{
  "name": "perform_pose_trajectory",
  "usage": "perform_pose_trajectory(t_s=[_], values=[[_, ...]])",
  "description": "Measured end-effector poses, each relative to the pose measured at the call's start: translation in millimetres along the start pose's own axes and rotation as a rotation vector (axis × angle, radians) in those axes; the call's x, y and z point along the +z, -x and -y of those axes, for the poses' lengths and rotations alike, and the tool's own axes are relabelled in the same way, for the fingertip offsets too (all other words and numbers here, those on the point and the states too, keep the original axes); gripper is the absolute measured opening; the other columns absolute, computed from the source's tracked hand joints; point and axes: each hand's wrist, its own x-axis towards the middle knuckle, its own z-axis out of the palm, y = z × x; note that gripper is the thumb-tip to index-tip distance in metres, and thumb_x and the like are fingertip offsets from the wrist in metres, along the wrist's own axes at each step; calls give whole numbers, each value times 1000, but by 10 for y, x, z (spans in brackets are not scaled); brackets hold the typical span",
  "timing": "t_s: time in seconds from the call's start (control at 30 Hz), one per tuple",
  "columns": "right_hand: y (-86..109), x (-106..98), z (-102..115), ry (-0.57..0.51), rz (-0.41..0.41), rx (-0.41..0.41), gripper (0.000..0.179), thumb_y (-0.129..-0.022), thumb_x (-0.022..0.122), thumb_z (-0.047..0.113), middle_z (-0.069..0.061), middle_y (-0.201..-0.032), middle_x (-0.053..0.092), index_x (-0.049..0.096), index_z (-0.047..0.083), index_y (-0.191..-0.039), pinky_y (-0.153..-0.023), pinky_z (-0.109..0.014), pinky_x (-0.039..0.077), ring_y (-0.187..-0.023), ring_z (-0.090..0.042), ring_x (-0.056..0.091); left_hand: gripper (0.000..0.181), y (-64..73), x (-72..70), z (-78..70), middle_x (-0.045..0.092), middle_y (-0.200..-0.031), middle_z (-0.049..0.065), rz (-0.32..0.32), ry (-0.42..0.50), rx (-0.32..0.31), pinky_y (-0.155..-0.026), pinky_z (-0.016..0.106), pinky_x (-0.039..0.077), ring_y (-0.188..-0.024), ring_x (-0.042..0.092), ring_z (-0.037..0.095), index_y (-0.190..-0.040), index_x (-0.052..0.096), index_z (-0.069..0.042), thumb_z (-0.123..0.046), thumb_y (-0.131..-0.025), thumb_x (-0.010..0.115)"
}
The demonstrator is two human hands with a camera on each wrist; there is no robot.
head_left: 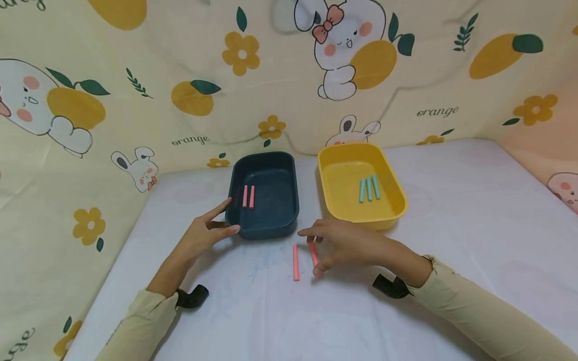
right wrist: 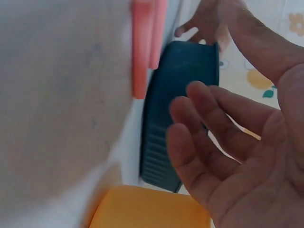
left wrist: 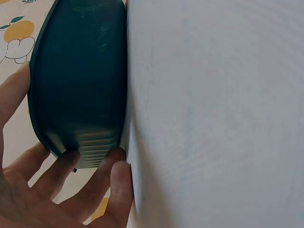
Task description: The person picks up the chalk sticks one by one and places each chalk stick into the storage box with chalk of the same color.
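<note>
In the head view my left hand (head_left: 198, 237) rests its fairly straight fingers on the left side and near corner of a dark blue tray (head_left: 271, 231). The left wrist view shows those fingertips against the tray's outer wall (left wrist: 80, 95). Two pink chalk sticks (head_left: 251, 197) lie inside it. My right hand (head_left: 354, 244) hovers over a pink chalk stick (head_left: 313, 253) on the table, partly covering it. Its fingers are loosely bent, and in the right wrist view they hold nothing. Another pink chalk stick (head_left: 295, 263) lies just left of that one.
To the right of the dark blue tray stands a yellow tray (head_left: 334, 193) with three teal chalk sticks (head_left: 369, 189) in it. Both trays sit on a white-covered table (head_left: 271, 321), before a patterned cloth backdrop (head_left: 280, 60).
</note>
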Motion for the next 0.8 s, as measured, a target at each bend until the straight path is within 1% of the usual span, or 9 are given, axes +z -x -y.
perform_pose_trajectory(t_s=[0.13, 0.2, 0.33, 0.43, 0.53, 0.63, 0.8], values=[[3, 60, -53, 48, 14, -31, 78, -72, 87, 45, 6, -112, 64, 59, 15, -138, -91, -32, 51, -102, -11, 61, 80, 20, 11, 13, 25, -165, 0, -6, 7, -10, -107, 62, 37, -136, 48, 33, -152, 27, -51, -50, -87, 73], [1, 91, -81, 72, 21, -30, 78, -71, 87, 46, 7, -111, 63, 60, 15, -137, -90, -30, 51, -99, -10, 59, 80, 32, 15, 13, 26, -165, 0, -9, 6, -17, -107, 62, 37, -136, 48, 33, -152, 27, -51, -50, -87, 73], [18, 142, -132, 106, 26, 6, 81, -68, 88, 49, 7, -112, 61, 60, 17, -138, -90, -30, 51, -98, -10, 58, 81, 42, 25, 8, 26, -165, -1, -2, 13, -8, -107, 61, 37, -135, 49, 31, -152, 27, -51, -53, -85, 74], [31, 160, -155, 108, 11, 23, 83, -68, 88, 49, 6, -114, 61, 59, 17, -138, -91, -32, 52, -99, -10, 59, 81, 40, 29, 3, 26, -165, -2, 2, 17, -1, -106, 61, 38, -135, 49, 31, -152, 28, -51, -53, -85, 74], [35, 168, -153, 109, 4, 43, 84, -68, 88, 50, 5, -117, 60, 58, 18, -139, -91, -33, 52, -100, -11, 58, 80, 38, 29, -6, 26, -165, -1, 1, 11, -3, -106, 61, 38, -135, 49, 31, -152, 28, -51, -53, -86, 73], [32, 170, -139, 114, 1, 79, 85, -67, 88, 51, 5, -120, 60, 57, 20, -140, -90, -33, 51, -99, -10, 56, 80, 34, 27, -15, 26, -165, -1, 0, 7, -5, -106, 60, 38, -135, 49, 31, -152, 27, -52, -52, -86, 73], [10, 184, -129, 108, 9, 133, 85, -65, 90, 50, 6, -119, 59, 58, 23, -138, -90, -32, 51, -99, -9, 53, 80, 27, 26, -24, 25, -165, 0, -5, -2, -9, -107, 61, 38, -136, 48, 32, -152, 27, -51, -51, -87, 73]])
